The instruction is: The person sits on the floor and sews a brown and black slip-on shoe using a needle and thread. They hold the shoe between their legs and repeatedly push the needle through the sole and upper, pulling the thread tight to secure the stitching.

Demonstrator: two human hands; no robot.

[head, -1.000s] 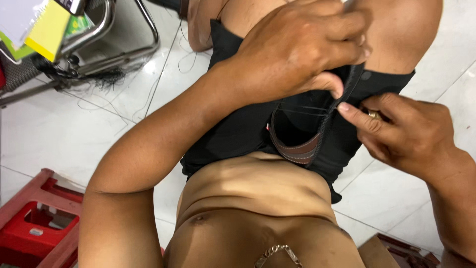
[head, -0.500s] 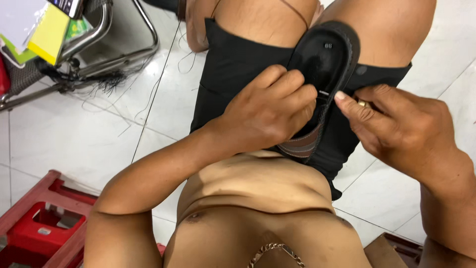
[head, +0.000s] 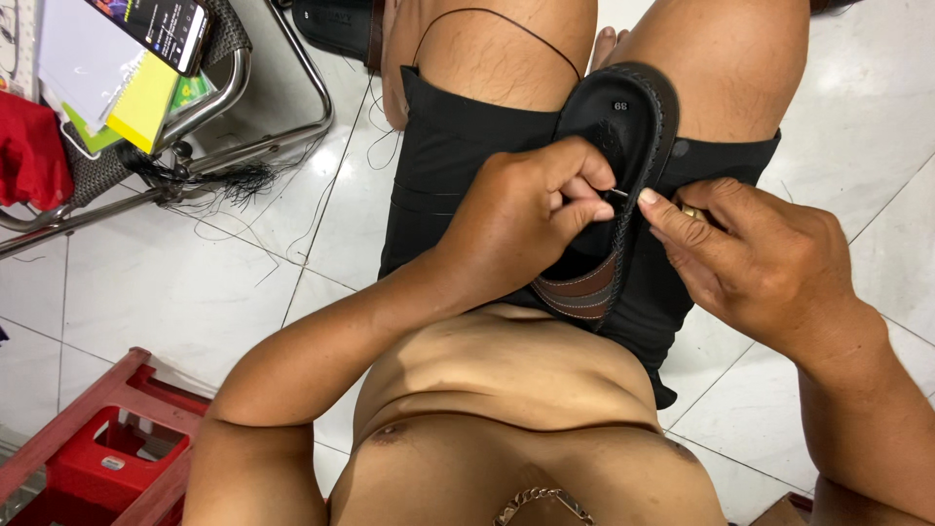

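Centre of the frame: a black sandal point(head: 623, 136) with a brown striped strap lies sole-up across the lap, resting on black shorts point(head: 458, 166) between the knees. From my remote seat I see the left hand point(head: 531, 219) closed over the sandal's middle, thumb and forefinger pinched narrow on a thin needle point(head: 617, 192) at the stitched rim. The right hand point(head: 755, 258) comes in from the right of the frame, its fingers curled against the sandal's edge and steadying it, forefinger tip just beside the needle; whether it grips the sole or only presses on it I cannot tell. A dark thread point(head: 487, 19) arcs over the thigh at the top of the frame.

I judge the sandal light and somewhat flexible, a rubbery sole that bends but holds its shape, with a grippy rather than slick surface; the rim and the strap look like the sound places to hold it. The needle is small, sharp and easy to drop, so a tight fingertip pinch suits it.

The floor point(head: 175, 292) is pale glossy tile with dark joints, strewn with loose thread ends. Upper left of the frame, a metal-framed chair point(head: 263, 136) carries a phone point(head: 161, 24), papers and a red cloth point(head: 29, 156). A red plastic crate point(head: 88, 458) sits in the lower left corner.
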